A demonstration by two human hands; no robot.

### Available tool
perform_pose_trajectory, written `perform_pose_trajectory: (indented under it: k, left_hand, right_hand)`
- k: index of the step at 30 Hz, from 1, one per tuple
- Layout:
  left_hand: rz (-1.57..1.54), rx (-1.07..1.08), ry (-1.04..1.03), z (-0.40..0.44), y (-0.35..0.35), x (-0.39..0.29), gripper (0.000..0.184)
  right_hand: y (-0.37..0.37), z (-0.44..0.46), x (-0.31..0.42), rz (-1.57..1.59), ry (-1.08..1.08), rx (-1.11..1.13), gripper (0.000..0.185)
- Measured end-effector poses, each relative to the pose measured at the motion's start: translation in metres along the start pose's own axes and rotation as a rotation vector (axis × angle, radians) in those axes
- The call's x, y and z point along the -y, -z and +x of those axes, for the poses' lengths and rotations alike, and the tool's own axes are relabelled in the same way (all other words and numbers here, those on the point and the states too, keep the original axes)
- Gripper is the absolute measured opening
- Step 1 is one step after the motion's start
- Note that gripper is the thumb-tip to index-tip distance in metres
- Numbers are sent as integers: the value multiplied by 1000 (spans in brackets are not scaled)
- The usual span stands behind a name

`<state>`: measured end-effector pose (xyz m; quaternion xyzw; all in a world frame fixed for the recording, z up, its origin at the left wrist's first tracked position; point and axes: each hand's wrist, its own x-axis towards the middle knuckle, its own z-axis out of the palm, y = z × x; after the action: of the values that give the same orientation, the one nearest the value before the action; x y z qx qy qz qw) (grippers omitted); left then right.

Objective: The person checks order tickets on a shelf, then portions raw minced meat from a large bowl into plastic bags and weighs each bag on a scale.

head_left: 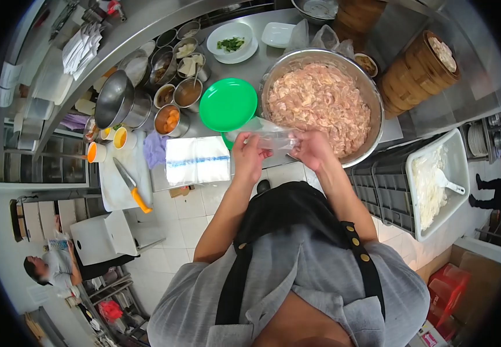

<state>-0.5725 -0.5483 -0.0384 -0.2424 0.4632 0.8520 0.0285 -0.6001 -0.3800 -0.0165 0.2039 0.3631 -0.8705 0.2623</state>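
Note:
Between my two hands a clear plastic bag (272, 139) is stretched at the counter's front edge. My left hand (249, 159) pinches its left end, and my right hand (313, 150) grips the right end with fingers closed. Just beyond the right hand stands a large metal bowl (379, 107) full of raw chopped meat (320, 104). A green plate (228, 105) lies beyond my left hand, partly behind the bag. To the left of that hand is a stack of white cloths or bags with a blue stripe (197, 161).
A knife (132, 186) with an orange handle lies on a white cutting board (111, 179) at left. Metal pots (171, 120) crowd behind it. Bamboo steamers (418, 75) stand back right; a white tub (461, 168) is at right. Another person (59, 267) is far left.

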Motion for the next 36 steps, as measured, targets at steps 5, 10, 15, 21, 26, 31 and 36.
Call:
perform_pose_trajectory:
  k: [5, 10, 15, 21, 26, 31, 36]
  left_hand:
    - [-472, 293, 333, 24, 29, -12, 14]
    - [-559, 329, 383, 14, 8, -40, 22]
    - [124, 591, -29, -10, -29, -99, 19]
    - [1225, 227, -575, 24, -61, -122, 16]
    - [1602, -84, -1069, 65, -59, -141, 33]
    - [1610, 86, -1165, 74, -12, -170, 34]
    - [1592, -10, -971, 74, 9, -169, 19]
  right_hand:
    - [23, 21, -19, 294, -41, 334, 31]
    - [-20, -8, 22, 273, 50, 285, 54]
    - [-57, -1, 58, -1457, 742, -53, 75]
    - [-92, 17, 98, -1572, 780, -222, 64]
    - [-83, 73, 118, -1554, 793, -180, 55]
    - [-12, 155, 135, -1811, 518, 403, 76]
    - [4, 148, 65, -2375, 446, 46, 91]
